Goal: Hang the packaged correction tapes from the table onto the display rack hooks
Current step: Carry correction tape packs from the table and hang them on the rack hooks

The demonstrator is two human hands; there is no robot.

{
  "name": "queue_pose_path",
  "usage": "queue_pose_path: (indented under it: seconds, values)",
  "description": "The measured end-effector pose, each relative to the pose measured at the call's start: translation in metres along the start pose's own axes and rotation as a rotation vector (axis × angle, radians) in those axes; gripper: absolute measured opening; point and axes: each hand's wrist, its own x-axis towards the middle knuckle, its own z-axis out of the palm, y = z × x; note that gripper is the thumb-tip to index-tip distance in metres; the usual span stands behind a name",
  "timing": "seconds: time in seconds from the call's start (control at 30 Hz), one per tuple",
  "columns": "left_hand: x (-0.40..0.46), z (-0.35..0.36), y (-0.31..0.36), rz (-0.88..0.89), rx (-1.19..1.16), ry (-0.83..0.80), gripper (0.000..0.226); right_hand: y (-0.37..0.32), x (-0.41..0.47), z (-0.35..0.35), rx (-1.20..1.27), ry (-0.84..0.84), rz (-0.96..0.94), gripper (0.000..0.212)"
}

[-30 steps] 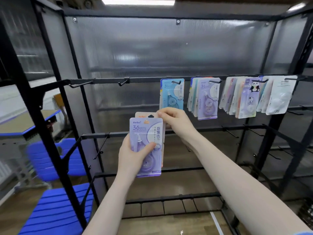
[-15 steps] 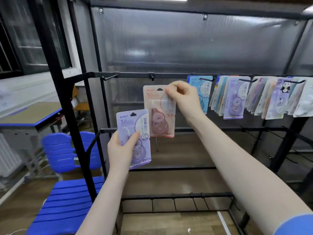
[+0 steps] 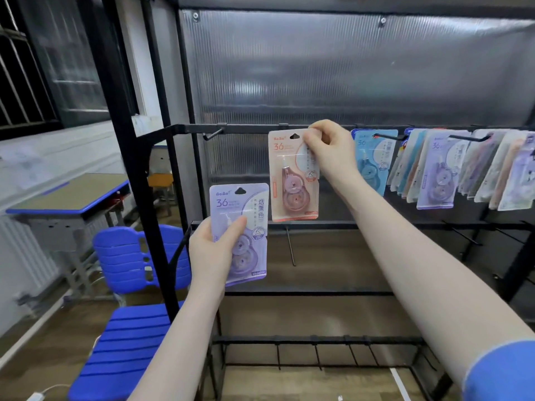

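My right hand (image 3: pixel 328 144) pinches the top right corner of a pink packaged correction tape (image 3: pixel 292 180), holding it up against the top rail (image 3: pixel 249 129) of the black display rack, its hang hole right below the rail. Lower and to the left, my left hand (image 3: pixel 212 253) grips a purple packaged correction tape (image 3: pixel 241 227) by its lower left side, upright in front of the second rail. An empty hook (image 3: pixel 212 134) sticks out from the top rail left of the pink pack. A blue pack (image 3: pixel 372 160) and several other packs (image 3: pixel 463 166) hang on hooks to the right.
Lower rails carry several bare hooks (image 3: pixel 291 247). A black rack post (image 3: pixel 136 169) stands at the left. Behind it are two blue chairs (image 3: pixel 127 337) and a desk with a blue edge (image 3: pixel 66 198). A ribbed translucent panel (image 3: pixel 347 68) backs the rack.
My right hand lifted the pink pack away from the purple one, up to the top rail. My view turned left and closer; the left hand keeps hold of the purple pack.
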Motion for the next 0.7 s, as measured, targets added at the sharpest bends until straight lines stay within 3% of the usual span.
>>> queue_pose_path:
  seconds: [0.27, 0.47, 0.7]
  values:
    - [0.024, 0.02, 0.0, 0.026, -0.012, 0.052, 0.021, 0.013, 0.012, -0.003, 0.002, -0.118, -0.071, 0.008]
    - [0.041, 0.024, 0.003, 0.107, 0.024, 0.077, 0.022, 0.018, 0.02, 0.0, 0.168, -0.178, -0.011, 0.006]
    - [0.046, 0.029, 0.003, 0.103, -0.043, 0.152, 0.013, 0.025, 0.021, 0.005, -0.125, -0.031, -0.339, 0.013]
